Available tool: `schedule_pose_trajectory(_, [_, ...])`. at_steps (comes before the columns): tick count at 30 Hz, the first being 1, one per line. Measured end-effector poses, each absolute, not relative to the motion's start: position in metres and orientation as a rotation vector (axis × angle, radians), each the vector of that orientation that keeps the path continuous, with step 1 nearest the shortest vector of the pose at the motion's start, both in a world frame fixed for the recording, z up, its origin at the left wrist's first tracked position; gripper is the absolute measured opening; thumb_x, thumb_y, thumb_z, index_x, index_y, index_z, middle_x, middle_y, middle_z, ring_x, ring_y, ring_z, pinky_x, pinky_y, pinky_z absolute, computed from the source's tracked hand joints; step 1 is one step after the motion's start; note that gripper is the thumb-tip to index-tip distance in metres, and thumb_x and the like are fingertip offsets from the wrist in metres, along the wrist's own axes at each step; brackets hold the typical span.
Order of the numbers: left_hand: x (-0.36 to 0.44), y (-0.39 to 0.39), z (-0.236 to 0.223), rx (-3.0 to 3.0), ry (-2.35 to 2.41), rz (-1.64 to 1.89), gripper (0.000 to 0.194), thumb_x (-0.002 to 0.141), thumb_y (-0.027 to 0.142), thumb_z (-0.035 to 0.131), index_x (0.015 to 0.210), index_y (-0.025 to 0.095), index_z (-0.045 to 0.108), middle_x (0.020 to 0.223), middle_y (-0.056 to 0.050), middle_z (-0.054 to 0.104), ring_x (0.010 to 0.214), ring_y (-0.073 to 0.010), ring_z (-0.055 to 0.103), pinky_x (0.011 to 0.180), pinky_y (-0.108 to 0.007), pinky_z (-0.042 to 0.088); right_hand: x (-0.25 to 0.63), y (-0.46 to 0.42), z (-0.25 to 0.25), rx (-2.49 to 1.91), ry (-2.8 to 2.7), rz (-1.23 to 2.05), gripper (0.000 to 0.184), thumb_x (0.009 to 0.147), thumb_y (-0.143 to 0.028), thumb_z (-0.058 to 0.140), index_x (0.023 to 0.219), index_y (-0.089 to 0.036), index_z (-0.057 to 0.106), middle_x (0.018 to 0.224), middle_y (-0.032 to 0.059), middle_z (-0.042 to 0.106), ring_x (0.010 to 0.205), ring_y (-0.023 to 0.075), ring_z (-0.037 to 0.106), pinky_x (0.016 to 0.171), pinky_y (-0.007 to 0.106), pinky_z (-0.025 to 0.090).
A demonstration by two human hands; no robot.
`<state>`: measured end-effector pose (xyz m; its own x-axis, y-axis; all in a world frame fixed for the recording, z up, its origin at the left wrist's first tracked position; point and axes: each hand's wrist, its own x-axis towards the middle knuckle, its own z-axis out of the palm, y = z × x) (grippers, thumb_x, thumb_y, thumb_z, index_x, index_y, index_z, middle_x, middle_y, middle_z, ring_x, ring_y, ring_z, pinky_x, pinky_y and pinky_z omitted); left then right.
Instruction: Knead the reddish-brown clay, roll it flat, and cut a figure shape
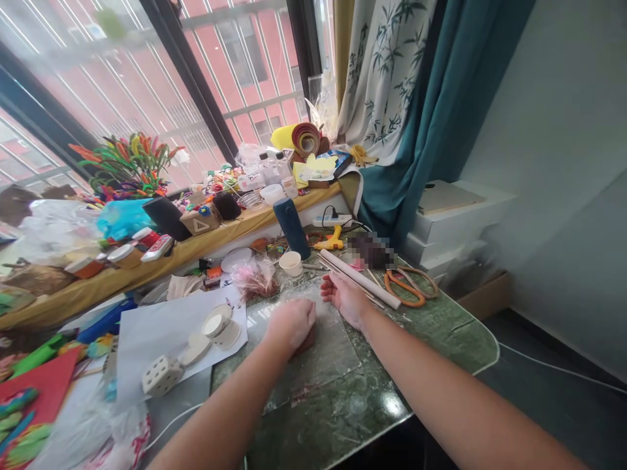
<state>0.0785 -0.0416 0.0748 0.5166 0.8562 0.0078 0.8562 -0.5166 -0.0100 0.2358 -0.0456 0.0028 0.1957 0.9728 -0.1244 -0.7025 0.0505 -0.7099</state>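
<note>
My left hand (291, 324) is closed in a fist over a clear plastic sheet (337, 359) on the green marbled table. A reddish-brown lump (306, 342) shows below its knuckles, partly hidden; what the fingers themselves hold cannot be seen. Just right of it, my right hand (347, 299) is turned on its side, its loosely bent fingers apart and nothing visible in them. A pale rolling rod (375, 287) lies beside that hand, along with some thin sticks. Both hands look dusted with white powder.
Behind the hands stand a paper cup (290, 263) and a dark blue cylinder (292, 228). A yellow glue gun (331, 239) and orange-handled scissors (404, 294) lie at the back right. Left are a crinkled plastic bag (253, 277), white paper (142, 326) and a large die (162, 375).
</note>
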Motion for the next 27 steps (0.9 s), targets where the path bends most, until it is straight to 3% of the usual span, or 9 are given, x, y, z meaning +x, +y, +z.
schedule_pose_trajectory(3, [0.081,-0.041,0.074,-2.708,-1.548,-0.037,0.043,0.103,0.034,0.034,0.082,0.022,0.069,0.082,-0.007,0.071,0.075,-0.0213,0.063,0.065,-0.030,0.036,0.236,-0.047,0.004,-0.754,-0.466,1.344,0.034,0.079,-0.052,0.076,0.085,-0.020,0.066,0.071,0.0018,0.067,0.060,0.0143,0.062,0.055,0.026,0.051])
schedule_pose_trajectory(9, [0.086,-0.044,0.074,-2.831,-1.440,-0.030,0.033,0.096,0.034,0.050,0.069,0.023,0.068,0.075,-0.004,0.070,0.069,-0.0188,0.062,0.064,-0.028,0.037,0.237,-0.048,0.007,-0.757,-0.505,1.348,0.035,0.080,-0.053,0.075,0.086,-0.020,0.065,0.071,0.0012,0.067,0.061,0.0143,0.062,0.055,0.026,0.050])
schedule_pose_trajectory(13, [0.079,-0.039,0.077,-2.771,-1.510,-0.158,0.046,0.103,0.032,0.031,0.077,0.021,0.068,0.078,-0.006,0.069,0.072,-0.0198,0.061,0.065,-0.029,0.038,0.238,-0.047,0.006,-0.770,-0.510,1.350,0.036,0.079,-0.053,0.075,0.087,-0.019,0.065,0.070,0.0010,0.067,0.060,0.0138,0.061,0.055,0.026,0.050])
schedule_pose_trajectory(18, [0.074,-0.044,0.067,-2.999,-1.221,-0.053,0.035,0.095,0.033,0.048,0.068,0.022,0.067,0.076,-0.006,0.071,0.070,-0.0196,0.063,0.070,-0.029,0.042,0.238,-0.049,0.009,-0.771,-0.517,1.358,0.037,0.078,-0.054,0.076,0.087,-0.019,0.065,0.071,0.0006,0.067,0.062,0.0137,0.062,0.056,0.025,0.051])
schedule_pose_trajectory(24, [0.070,-0.039,0.068,-2.945,-1.320,-0.139,0.040,0.098,0.034,0.040,0.073,0.022,0.069,0.081,-0.009,0.071,0.078,-0.0222,0.064,0.074,-0.032,0.044,0.238,-0.052,0.009,-0.764,-0.519,1.358,0.037,0.077,-0.053,0.076,0.088,-0.019,0.065,0.072,0.0011,0.068,0.062,0.0139,0.062,0.057,0.025,0.050])
schedule_pose_trajectory(27, [0.070,-0.039,0.064,-3.009,-1.303,-0.136,0.033,0.093,0.037,0.051,0.068,0.023,0.067,0.077,-0.006,0.070,0.074,-0.0213,0.064,0.072,-0.031,0.044,0.238,-0.053,0.010,-0.770,-0.522,1.363,0.038,0.076,-0.054,0.076,0.088,-0.019,0.066,0.074,0.0013,0.068,0.063,0.0138,0.063,0.059,0.025,0.050])
